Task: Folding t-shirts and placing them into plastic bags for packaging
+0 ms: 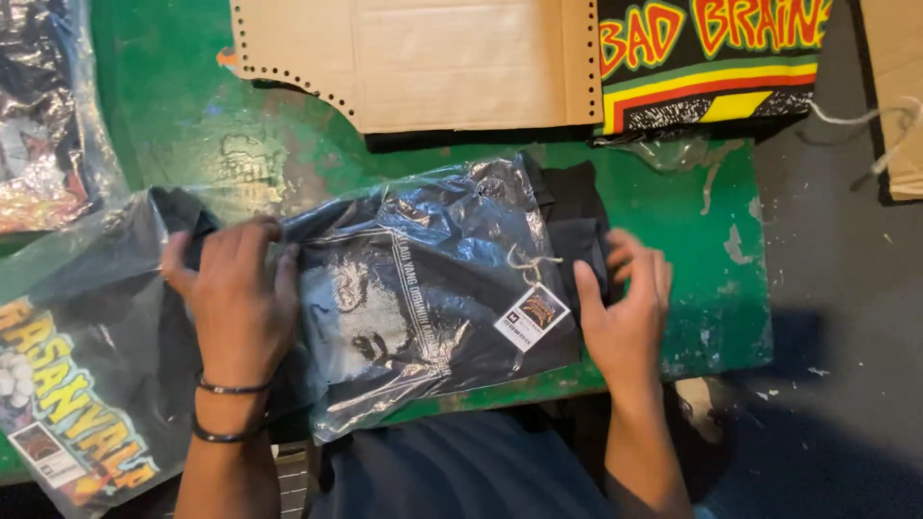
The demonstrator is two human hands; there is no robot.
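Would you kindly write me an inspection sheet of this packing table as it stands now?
Surface: green table, paint chipped and worn.
Job's things: folded black shirt in a clear plastic bag, hang tag on string.
Clutter: cardboard template; bagged shirts at left and far left; printed shirt top right.
Hands: left hand flat on the bag's left end; right hand at its right end.
Cables: nothing seen.
Surroundings: grey floor, loose string.

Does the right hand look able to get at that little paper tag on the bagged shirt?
Probably yes. The right hand rests beside the tag, nothing between them, though the tag seems to lie under the clear plastic bag.
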